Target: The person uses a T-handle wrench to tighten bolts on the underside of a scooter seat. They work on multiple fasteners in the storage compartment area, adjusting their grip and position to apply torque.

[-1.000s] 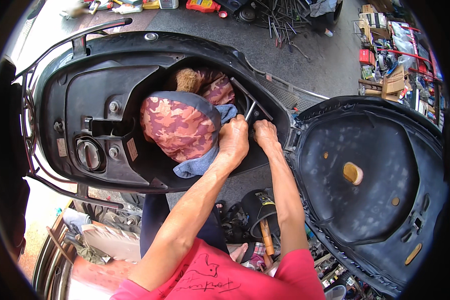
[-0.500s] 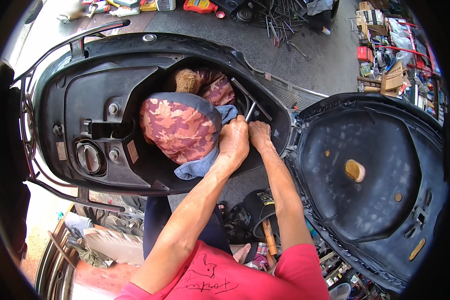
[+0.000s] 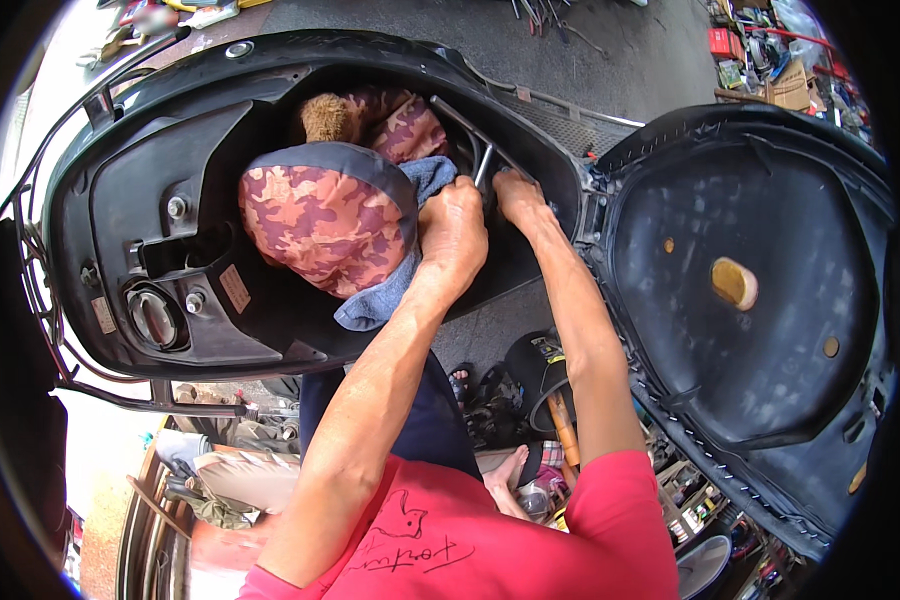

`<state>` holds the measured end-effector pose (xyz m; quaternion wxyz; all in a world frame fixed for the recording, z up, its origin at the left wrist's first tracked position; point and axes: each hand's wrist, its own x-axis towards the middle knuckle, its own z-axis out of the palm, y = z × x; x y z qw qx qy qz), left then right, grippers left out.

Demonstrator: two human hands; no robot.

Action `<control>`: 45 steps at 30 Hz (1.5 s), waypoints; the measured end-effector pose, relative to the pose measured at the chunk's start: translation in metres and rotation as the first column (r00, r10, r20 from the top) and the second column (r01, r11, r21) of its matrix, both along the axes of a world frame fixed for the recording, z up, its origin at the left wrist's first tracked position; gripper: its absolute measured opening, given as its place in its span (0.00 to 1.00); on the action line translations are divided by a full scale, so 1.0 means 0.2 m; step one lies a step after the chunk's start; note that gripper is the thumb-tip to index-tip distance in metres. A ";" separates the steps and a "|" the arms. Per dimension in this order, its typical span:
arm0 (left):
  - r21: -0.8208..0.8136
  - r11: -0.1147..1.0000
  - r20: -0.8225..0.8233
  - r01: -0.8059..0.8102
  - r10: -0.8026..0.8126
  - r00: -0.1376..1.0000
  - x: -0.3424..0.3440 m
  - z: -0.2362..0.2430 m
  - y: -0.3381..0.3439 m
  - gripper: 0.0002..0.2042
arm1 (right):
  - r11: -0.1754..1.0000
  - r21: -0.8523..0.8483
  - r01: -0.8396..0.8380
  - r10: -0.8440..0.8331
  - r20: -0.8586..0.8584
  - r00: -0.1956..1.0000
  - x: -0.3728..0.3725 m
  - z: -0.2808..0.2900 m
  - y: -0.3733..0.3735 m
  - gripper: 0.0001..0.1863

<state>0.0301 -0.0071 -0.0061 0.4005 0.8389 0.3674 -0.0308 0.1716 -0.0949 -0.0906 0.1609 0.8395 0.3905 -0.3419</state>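
A metal T-handle wrench (image 3: 485,163) stands in the front end of the scooter's open storage compartment (image 3: 300,345), its long crossbar slanting along the far wall. My left hand (image 3: 454,228) is closed around the lower part of its stem. Close by on the right, my right hand (image 3: 520,196) reaches down with curled fingers; whatever they grip is hidden. Beside my left hand lie a pink-and-maroon camouflage cloth bundle (image 3: 325,220) with a dark band and a blue-grey cloth (image 3: 378,300). Behind the bundle is a brown fuzzy piece (image 3: 325,118).
The opened seat (image 3: 750,350) lies upside down to the right, hinged to the compartment. A fuel cap (image 3: 156,318) and bolts sit at the left end, inside a rear rack (image 3: 30,270). A black cap-like object (image 3: 535,365) and boxes (image 3: 795,85) lie around.
The view has shifted, so the scooter appears higher and further left. Both hands stay at the wrench; the right hand has moved slightly away from the left.
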 end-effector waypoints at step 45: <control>-0.070 0.997 -0.040 0.018 -0.021 0.999 0.00 0.01 0.00 0.09 | 0.996 0.087 0.019 -0.025 0.070 0.997 -0.11 -0.08 -0.13 0.07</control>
